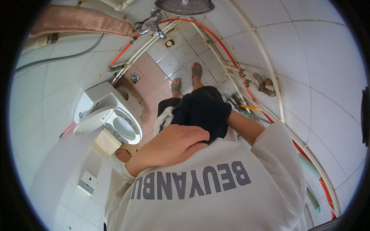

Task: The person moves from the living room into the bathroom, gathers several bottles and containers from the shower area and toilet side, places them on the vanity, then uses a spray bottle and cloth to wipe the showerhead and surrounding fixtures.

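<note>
A bunched dark navy cloth, perhaps a garment, is held up in front of my waist. My left hand grips its near edge, the fingers curled over and the thumb below. My right forearm reaches to the cloth's right side. The right hand itself is covered by the fabric, so its fingers are hidden. Beneath the cloth on the left, part of a white item shows, too covered to name. My sandalled feet stand on the tiles beyond.
A white toilet with its lid raised is at left. A chrome mixer tap and a shower head are ahead. White pipes and a red hose run along the right wall. A floor drain lies in the pink tiles.
</note>
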Demonstrator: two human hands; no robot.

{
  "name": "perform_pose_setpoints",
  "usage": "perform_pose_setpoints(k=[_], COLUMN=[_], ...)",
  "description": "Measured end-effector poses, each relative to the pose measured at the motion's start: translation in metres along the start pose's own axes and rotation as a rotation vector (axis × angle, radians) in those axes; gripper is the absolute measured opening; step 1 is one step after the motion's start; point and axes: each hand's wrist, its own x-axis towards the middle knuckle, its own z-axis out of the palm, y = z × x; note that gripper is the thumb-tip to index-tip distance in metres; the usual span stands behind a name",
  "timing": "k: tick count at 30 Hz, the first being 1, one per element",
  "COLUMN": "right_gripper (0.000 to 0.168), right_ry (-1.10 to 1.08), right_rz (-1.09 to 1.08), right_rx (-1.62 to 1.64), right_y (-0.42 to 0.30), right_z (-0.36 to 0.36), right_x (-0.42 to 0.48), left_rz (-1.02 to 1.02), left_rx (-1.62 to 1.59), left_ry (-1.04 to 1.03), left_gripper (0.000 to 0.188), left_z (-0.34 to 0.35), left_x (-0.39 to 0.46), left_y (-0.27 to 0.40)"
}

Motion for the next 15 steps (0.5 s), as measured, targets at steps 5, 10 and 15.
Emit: perform_pose_setpoints(k=[5,10,15], right_gripper=[0.056,0.055,0.054], right_ry=[0.027,0.101,0.075], right_rz=[0.124,-0.031,-0.062], right_rx=[-0.057,0.059,0.026], right_y=[0.025,0.004,0.003], right_z=[-0.001,-0.004,-0.007], right_x=[0.000,0.007,0.019], left_rz=[0.107,0.137,0.242], left_rx=[-0.148,-0.239,-0.344], left_ry=[-0.002,-0.035,-0.084], left_gripper=[0.017,0.016,0.016], left_z=[-0.004,-0.024,-0.025], left_x=[0.002,-0.009,-0.002], left_y=[0.012,0.011,0.009])
